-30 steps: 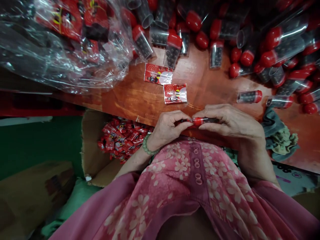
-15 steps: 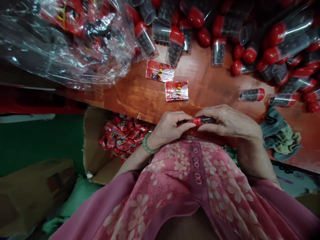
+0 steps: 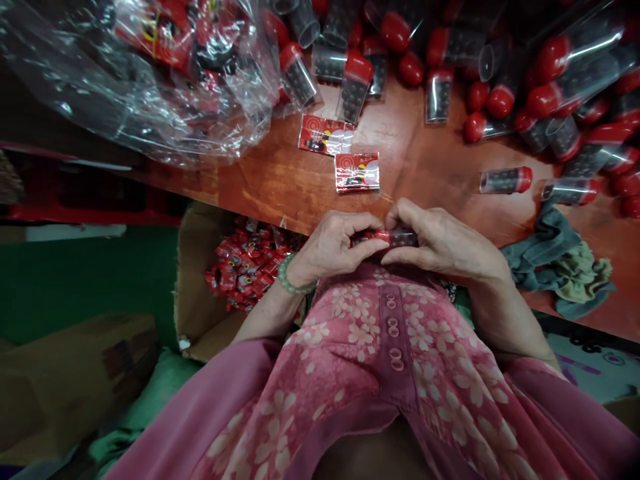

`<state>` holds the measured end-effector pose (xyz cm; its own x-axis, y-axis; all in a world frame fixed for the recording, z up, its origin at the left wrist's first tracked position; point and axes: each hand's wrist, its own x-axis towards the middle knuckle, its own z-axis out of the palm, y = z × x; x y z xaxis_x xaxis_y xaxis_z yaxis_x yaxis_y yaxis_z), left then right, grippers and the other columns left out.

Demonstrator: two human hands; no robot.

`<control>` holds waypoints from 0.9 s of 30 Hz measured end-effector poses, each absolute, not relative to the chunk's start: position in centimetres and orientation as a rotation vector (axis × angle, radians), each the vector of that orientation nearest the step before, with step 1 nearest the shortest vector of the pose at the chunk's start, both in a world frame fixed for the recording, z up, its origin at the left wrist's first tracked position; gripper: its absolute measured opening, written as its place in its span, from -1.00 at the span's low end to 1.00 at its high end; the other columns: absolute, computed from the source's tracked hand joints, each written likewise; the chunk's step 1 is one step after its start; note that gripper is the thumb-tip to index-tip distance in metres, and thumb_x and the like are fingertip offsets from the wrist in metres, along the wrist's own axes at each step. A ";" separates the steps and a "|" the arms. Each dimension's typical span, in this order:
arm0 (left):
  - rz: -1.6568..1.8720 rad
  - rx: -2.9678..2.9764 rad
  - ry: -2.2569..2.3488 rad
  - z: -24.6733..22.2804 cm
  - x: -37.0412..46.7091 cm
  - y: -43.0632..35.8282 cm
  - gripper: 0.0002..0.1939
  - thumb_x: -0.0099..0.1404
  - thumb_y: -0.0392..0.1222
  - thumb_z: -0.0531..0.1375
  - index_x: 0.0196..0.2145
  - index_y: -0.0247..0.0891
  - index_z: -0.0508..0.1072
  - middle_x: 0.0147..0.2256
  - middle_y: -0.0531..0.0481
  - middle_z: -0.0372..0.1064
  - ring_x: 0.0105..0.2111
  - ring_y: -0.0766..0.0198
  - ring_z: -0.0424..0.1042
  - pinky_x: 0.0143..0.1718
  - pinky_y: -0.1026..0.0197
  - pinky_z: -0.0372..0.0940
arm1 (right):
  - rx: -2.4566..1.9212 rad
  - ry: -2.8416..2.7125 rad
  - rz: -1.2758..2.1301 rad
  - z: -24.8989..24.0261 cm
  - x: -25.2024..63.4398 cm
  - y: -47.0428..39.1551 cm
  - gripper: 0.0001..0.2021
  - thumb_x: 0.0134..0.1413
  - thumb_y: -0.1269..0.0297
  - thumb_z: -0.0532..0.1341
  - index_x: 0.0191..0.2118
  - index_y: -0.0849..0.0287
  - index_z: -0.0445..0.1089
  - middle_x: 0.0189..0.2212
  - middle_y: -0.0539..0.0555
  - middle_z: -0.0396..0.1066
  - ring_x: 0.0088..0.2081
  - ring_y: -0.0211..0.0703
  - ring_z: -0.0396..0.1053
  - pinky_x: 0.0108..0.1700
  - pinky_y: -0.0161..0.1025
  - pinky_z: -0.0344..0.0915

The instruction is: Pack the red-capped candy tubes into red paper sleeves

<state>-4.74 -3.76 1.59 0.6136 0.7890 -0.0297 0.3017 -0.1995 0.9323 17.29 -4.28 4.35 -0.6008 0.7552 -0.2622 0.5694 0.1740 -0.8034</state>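
At the table's front edge, both my hands hold one clear tube (image 3: 403, 238) of dark beads, lying sideways. My left hand (image 3: 336, 245), with a green bead bracelet at the wrist, is closed round its red end, where a red printed wrapper (image 3: 364, 236) shows between thumb and fingers. How far the wrapper covers the tube is hidden. My right hand (image 3: 434, 239) pinches the dark, clear end between thumb and fingers. Just beyond my hands, two flat red printed wrappers (image 3: 357, 175) lie on the table, slightly overlapping or touching.
Many red-capped bead tubes (image 3: 440, 97) are heaped at the back and right. A clear plastic bag (image 3: 225, 127) with red wrappers sits at the back left. Below left, a cardboard box (image 3: 193, 287) holds wrapped red pieces (image 3: 245, 267). Crumpled cloth (image 3: 575, 267) lies on the right.
My hands have come closer together along the tube, the right one shifting left. Less of the tube's red end shows clearly between them. The whole view has also shifted slightly.
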 end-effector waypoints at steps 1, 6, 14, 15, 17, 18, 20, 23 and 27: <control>0.562 1.759 0.862 1.7 -4.7 -3.8 -0.77 0.34 -0.07 0.25 -0.32 -0.30 0.58 -0.44 0.01 0.53 -0.49 0.35 0.41 -0.39 0.30 0.26 | -1.273 -2.228 1.419 4.5 17.3 -4.4 -0.71 0.25 0.03 0.28 -0.19 0.11 0.26 -0.35 -0.01 0.43 -0.40 -0.22 0.33 -0.33 -0.29 0.13; 0.588 1.735 0.852 2.1 -4.5 -4.3 -0.79 0.29 -0.09 0.27 -0.37 -0.30 0.56 -0.47 0.01 0.54 -0.52 0.38 0.41 -0.43 0.32 0.27 | -1.187 -2.055 1.625 4.5 18.8 -5.2 -0.57 0.11 -0.08 0.39 -0.12 0.14 0.35 -0.30 0.00 0.48 -0.36 -0.23 0.37 -0.32 -0.30 0.21; 0.585 1.862 0.835 1.5 -3.7 -5.1 -0.78 0.37 -0.10 0.25 -0.27 -0.32 0.58 -0.40 -0.04 0.58 -0.46 0.35 0.48 -0.37 0.32 0.32 | -1.313 -1.918 1.499 3.9 20.1 -7.4 -0.76 0.32 0.11 0.23 -0.10 0.16 0.50 -0.29 0.06 0.56 -0.32 -0.19 0.46 -0.24 -0.27 0.33; 0.577 1.902 0.828 1.5 -3.5 -5.1 -0.78 0.37 -0.10 0.24 -0.26 -0.31 0.58 -0.40 -0.04 0.58 -0.45 0.34 0.48 -0.35 0.31 0.32 | -1.323 -1.956 1.462 4.0 20.1 -7.5 -0.78 0.32 0.13 0.23 -0.10 0.15 0.50 -0.27 0.06 0.58 -0.29 -0.17 0.49 -0.20 -0.25 0.35; 0.550 1.948 0.825 1.4 -3.3 -5.0 -0.78 0.38 -0.09 0.23 -0.25 -0.28 0.60 -0.40 -0.04 0.59 -0.42 0.31 0.51 -0.31 0.29 0.34 | -1.335 -1.986 1.431 4.1 20.0 -7.7 -0.80 0.32 0.14 0.22 -0.11 0.11 0.51 -0.25 0.06 0.60 -0.26 -0.14 0.51 -0.16 -0.22 0.38; 0.541 1.940 0.841 1.3 -3.4 -4.9 -0.78 0.38 -0.08 0.23 -0.24 -0.27 0.61 -0.39 -0.04 0.60 -0.40 0.30 0.53 -0.28 0.28 0.36 | -1.344 -1.966 1.429 4.0 20.0 -7.8 -0.81 0.31 0.14 0.23 -0.11 0.10 0.51 -0.25 0.06 0.60 -0.26 -0.14 0.52 -0.16 -0.22 0.39; 0.568 1.821 0.917 1.2 -3.7 -4.7 -0.75 0.34 -0.04 0.29 -0.15 -0.26 0.61 -0.28 -0.07 0.63 -0.31 0.26 0.58 -0.19 0.25 0.41 | -1.369 -1.829 1.450 3.7 20.0 -7.9 -0.81 0.27 0.14 0.27 -0.11 0.11 0.52 -0.26 0.05 0.60 -0.27 -0.15 0.52 -0.18 -0.23 0.41; 0.760 1.384 1.015 0.8 -4.4 -4.7 -0.46 0.19 0.11 0.42 0.03 -0.22 0.55 -0.06 -0.15 0.62 -0.13 0.18 0.62 -0.02 0.19 0.45 | -1.431 -1.415 1.535 2.8 19.5 -8.0 -0.74 0.21 0.09 0.33 -0.08 0.12 0.50 -0.28 0.03 0.59 -0.38 -0.21 0.50 -0.30 -0.25 0.43; 0.907 0.837 0.944 -0.1 -3.8 -5.5 -0.35 -0.01 0.19 0.51 -0.04 -0.20 0.57 -0.13 -0.12 0.63 -0.20 0.20 0.62 -0.01 0.15 0.48 | -1.434 -0.985 1.631 1.8 17.8 -7.6 -0.61 0.08 -0.06 0.41 -0.10 0.09 0.45 -0.43 -0.06 0.53 -0.55 -0.29 0.41 -0.46 -0.29 0.42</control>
